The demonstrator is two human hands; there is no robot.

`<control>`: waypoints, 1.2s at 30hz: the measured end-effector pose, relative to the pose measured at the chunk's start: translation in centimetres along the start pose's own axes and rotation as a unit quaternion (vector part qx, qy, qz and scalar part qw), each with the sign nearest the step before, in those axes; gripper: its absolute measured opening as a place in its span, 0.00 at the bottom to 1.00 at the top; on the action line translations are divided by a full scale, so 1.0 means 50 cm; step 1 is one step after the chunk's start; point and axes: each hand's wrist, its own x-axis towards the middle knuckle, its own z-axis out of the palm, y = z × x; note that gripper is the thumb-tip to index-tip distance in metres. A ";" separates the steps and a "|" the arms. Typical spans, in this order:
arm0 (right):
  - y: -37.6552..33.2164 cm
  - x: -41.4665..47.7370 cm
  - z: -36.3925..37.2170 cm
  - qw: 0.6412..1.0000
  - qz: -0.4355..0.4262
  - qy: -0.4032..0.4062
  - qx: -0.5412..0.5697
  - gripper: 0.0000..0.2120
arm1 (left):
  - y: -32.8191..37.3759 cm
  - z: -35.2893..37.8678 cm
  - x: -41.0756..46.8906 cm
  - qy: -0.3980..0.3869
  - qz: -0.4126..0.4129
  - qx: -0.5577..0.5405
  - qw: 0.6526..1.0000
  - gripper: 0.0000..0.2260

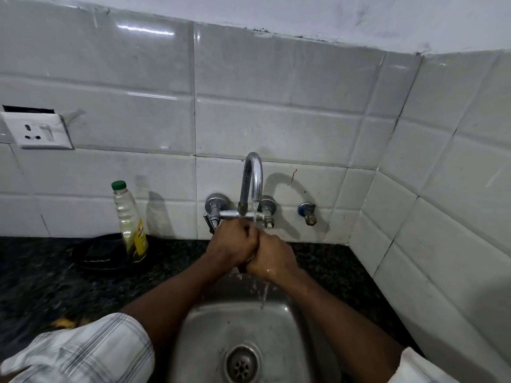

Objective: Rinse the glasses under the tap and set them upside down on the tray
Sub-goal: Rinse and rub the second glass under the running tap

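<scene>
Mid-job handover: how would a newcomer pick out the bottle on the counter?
Start at the curved chrome tap over the steel sink. Left of it, on the dark speckled counter, stands a clear plastic bottle. Its green cap and yellow label set it apart from the flat black dish at its base.

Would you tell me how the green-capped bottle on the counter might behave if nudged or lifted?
The bottle is tall and narrow, so a sideways nudge would probably tip it. It looks partly full of yellowish liquid, so likely light. Its clear, plastic-looking wall may flex under a grip.
</scene>
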 end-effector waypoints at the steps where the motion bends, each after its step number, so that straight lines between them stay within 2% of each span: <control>1: 0.001 -0.002 0.003 1.000 0.005 0.008 -0.015 0.31 | 0.000 0.005 0.002 -0.004 -0.019 0.007 1.000 0.14; 3: 0.007 -0.002 -0.009 1.000 0.002 -0.024 0.006 0.30 | -0.006 0.010 -0.007 0.025 0.006 -0.027 0.999 0.13; 5: 0.021 0.001 -0.024 0.991 -0.005 -0.086 0.099 0.23 | -0.016 0.003 -0.025 0.057 0.095 -0.089 0.990 0.12; 7: 0.021 -0.003 -0.027 0.986 -0.005 -0.107 0.130 0.20 | -0.019 -0.008 -0.027 0.048 0.137 -0.109 0.983 0.13; 10: 0.008 -0.002 -0.007 0.999 0.007 -0.024 0.047 0.26 | -0.002 -0.004 -0.003 0.003 0.047 -0.017 0.999 0.13; 12: 0.010 -0.001 0.005 1.000 0.011 -0.005 0.028 0.28 | 0.009 0.000 0.005 -0.017 -0.009 0.029 0.999 0.12; 13: 0.014 -0.002 0.005 0.999 0.005 -0.010 0.032 0.27 | 0.009 0.000 0.001 -0.005 -0.004 0.026 1.000 0.13; 16: 0.032 0.001 -0.015 0.989 -0.031 -0.067 0.131 0.22 | -0.022 -0.005 -0.025 0.056 0.137 -0.065 0.987 0.13; 18: 0.034 0.001 -0.020 0.978 -0.040 -0.104 0.177 0.21 | -0.034 -0.008 -0.025 0.062 0.184 -0.093 0.977 0.12; 20: 0.030 0.010 -0.004 0.987 -0.040 -0.074 0.140 0.22 | -0.018 -0.009 -0.013 0.060 0.121 -0.070 0.988 0.11; 23: 0.031 0.019 0.018 0.996 -0.019 -0.013 0.081 0.28 | 0.006 -0.003 0.002 0.045 0.030 0.013 0.998 0.16; 26: 0.046 0.020 0.004 0.980 -0.051 -0.036 0.187 0.33 | 0.003 0.000 -0.008 0.070 0.035 -0.031 0.996 0.19; 28: 0.046 0.010 -0.004 0.954 -0.057 -0.049 0.290 0.43 | 0.001 -0.001 -0.010 0.063 -0.041 -0.142 0.987 0.23; 29: 0.044 0.009 0.002 0.940 -0.061 -0.041 0.333 0.48 | 0.002 -0.004 -0.004 0.051 -0.118 -0.244 0.961 0.24; 31: 0.036 0.013 0.016 0.923 -0.064 0.003 0.380 0.48 | 0.007 -0.006 0.009 0.034 -0.280 -0.428 0.859 0.26; 34: 0.024 0.027 0.029 0.909 -0.026 0.088 0.407 0.37 | -0.001 0.005 -0.025 -0.072 -0.427 -0.518 0.738 0.28; 36: 0.018 0.035 0.038 0.888 0.025 0.141 0.436 0.27 | 0.004 0.018 -0.066 -0.142 -0.468 -0.573 0.658 0.31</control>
